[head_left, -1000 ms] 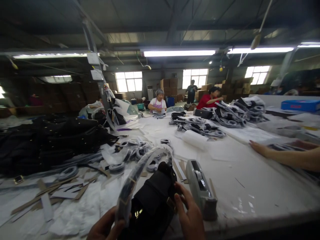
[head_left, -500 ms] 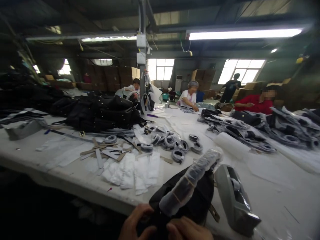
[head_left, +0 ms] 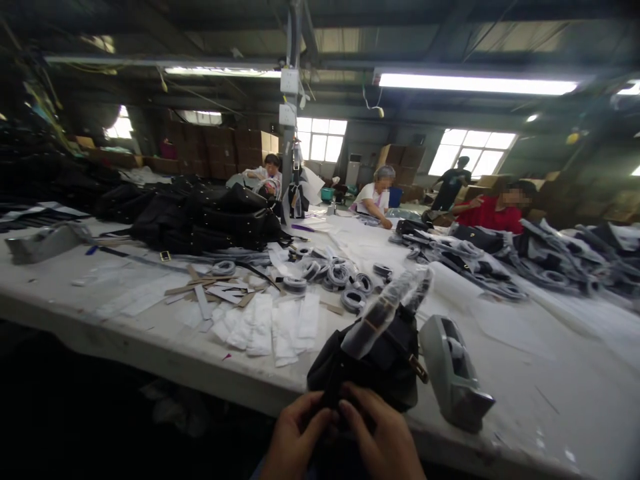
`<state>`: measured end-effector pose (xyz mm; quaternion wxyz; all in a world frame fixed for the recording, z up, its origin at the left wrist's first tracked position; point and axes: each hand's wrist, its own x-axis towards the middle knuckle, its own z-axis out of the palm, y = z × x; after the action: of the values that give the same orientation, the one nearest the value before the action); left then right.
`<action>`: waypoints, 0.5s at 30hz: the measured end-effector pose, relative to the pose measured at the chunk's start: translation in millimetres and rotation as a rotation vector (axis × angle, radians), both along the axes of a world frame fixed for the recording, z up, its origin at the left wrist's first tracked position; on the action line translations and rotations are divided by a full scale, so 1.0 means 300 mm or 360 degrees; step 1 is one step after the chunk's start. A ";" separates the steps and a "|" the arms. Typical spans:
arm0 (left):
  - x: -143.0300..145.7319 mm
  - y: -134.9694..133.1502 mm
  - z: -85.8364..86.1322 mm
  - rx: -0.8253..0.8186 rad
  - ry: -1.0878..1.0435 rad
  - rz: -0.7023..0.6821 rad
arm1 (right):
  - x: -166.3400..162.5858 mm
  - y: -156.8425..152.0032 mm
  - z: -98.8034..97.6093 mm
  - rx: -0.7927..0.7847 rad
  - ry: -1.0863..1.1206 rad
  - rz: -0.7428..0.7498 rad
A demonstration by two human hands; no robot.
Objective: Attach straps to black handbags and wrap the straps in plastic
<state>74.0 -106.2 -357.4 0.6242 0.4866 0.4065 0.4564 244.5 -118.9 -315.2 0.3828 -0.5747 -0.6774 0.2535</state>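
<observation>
A black handbag (head_left: 373, 363) rests on the near edge of the white table (head_left: 525, 373), its handle wrapped in clear plastic (head_left: 385, 308) and sticking up to the right. My left hand (head_left: 295, 440) and my right hand (head_left: 383, 440) are both closed on the bag's near end, fingers pinching the dark material between them. A grey tape dispenser (head_left: 453, 373) stands just right of the bag.
White paper strips (head_left: 273, 327), cardboard pieces (head_left: 210, 293) and coiled straps (head_left: 340, 277) lie beyond the bag. A heap of black bags (head_left: 200, 220) sits at the left, wrapped straps (head_left: 545, 267) at the right. Other people work at the far end.
The view has swung left and dropped a little. Both my hands have come together on the bag's near end, and the wrapped handle now points up and right.
</observation>
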 end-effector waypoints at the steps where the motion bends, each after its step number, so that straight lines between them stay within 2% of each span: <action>1: 0.002 -0.016 -0.011 -0.0022 -0.0046 -0.0030 | -0.012 0.003 -0.002 -0.0082 0.0074 0.0008; 6: -0.051 -0.087 -0.075 0.0091 0.0130 -0.0115 | -0.095 -0.005 -0.077 -0.0589 0.0561 0.0271; 9: -0.114 -0.061 -0.069 0.0028 0.0178 -0.0181 | -0.118 -0.012 -0.115 -0.0615 0.0713 0.0144; 11: -0.147 0.018 -0.031 0.0071 0.0324 -0.0027 | -0.124 -0.017 -0.123 -0.0524 0.0670 0.0002; 12: -0.156 0.076 -0.006 0.0184 0.0472 0.0082 | -0.127 -0.019 -0.124 -0.0476 0.0640 -0.0049; 13: -0.158 0.145 0.020 0.0368 0.0711 0.0151 | -0.132 -0.021 -0.125 -0.0432 0.0612 -0.0085; 15: -0.141 0.303 0.065 0.0496 0.0885 0.0221 | -0.145 -0.024 -0.129 -0.0365 0.0568 -0.0118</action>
<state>31.6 -15.4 -338.0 0.3747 0.6534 0.5189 0.4042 201.0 -126.1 -353.8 0.4377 -0.5851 -0.5441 0.4124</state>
